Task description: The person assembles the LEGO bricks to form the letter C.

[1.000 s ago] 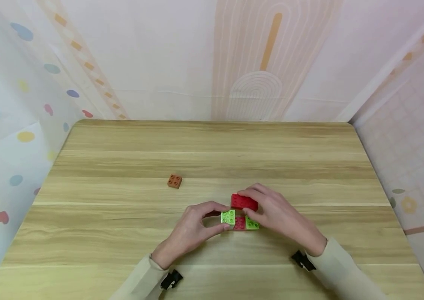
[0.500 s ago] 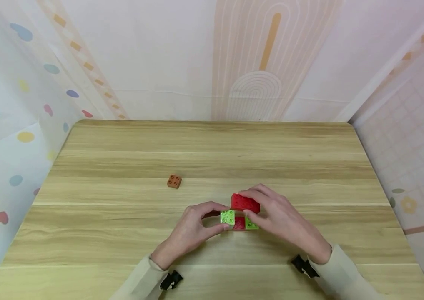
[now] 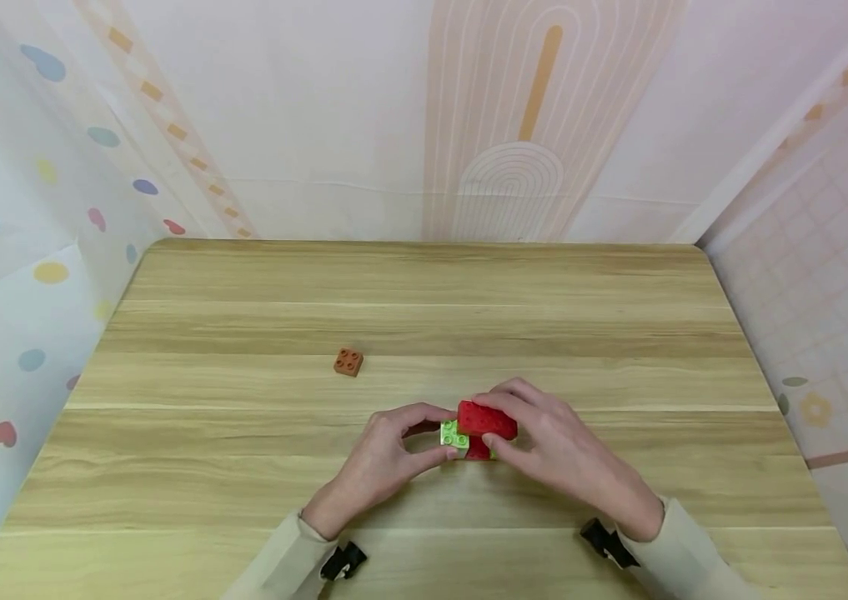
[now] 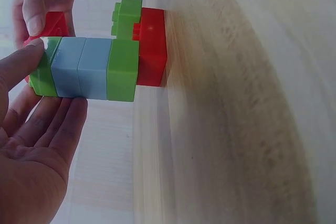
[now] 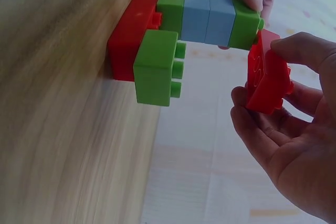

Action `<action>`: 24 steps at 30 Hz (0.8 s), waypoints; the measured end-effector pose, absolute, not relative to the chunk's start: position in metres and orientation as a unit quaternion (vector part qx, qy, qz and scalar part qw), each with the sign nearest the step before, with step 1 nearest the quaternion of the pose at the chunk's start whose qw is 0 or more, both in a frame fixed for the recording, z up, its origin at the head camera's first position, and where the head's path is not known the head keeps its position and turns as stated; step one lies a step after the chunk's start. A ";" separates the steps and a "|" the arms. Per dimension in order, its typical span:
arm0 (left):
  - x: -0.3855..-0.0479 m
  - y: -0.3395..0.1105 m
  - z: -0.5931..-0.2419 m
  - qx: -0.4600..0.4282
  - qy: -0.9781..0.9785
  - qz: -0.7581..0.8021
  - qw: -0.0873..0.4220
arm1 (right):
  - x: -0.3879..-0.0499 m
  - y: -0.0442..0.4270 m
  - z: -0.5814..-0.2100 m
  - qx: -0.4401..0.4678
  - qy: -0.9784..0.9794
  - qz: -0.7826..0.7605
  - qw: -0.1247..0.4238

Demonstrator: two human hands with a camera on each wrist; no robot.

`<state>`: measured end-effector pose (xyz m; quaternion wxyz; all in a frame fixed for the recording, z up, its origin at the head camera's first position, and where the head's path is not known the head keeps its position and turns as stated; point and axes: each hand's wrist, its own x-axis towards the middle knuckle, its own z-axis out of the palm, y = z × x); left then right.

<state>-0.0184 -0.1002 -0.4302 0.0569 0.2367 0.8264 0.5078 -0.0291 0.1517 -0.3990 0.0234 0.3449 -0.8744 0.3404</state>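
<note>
A column of green and light blue bricks [image 4: 94,66] rises from one end of a long red base brick [image 4: 152,45] on the table. My left hand [image 3: 378,458] pinches the top green brick [image 3: 454,434] between thumb and fingers. At the base's other end sits a lower green brick [image 5: 153,69], its studs bare. My right hand [image 3: 569,446] grips another red brick [image 3: 487,420] by its sides. In the right wrist view that red brick [image 5: 268,72] is tilted, close beside the column's top; whether they touch I cannot tell.
A small brown brick [image 3: 348,362] lies on the wooden table [image 3: 243,467], left of and beyond both hands. Patterned cloth walls [image 3: 318,125] stand along the table's back and sides.
My right hand has brought the red brick nearer to me and slightly left, over the edge of the top green brick in the head view. My left hand has stayed in place.
</note>
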 end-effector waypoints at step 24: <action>-0.017 -0.099 -0.429 0.226 0.830 0.506 0.052 | -0.020 0.150 -0.397 0.369 -0.867 0.334 0.032</action>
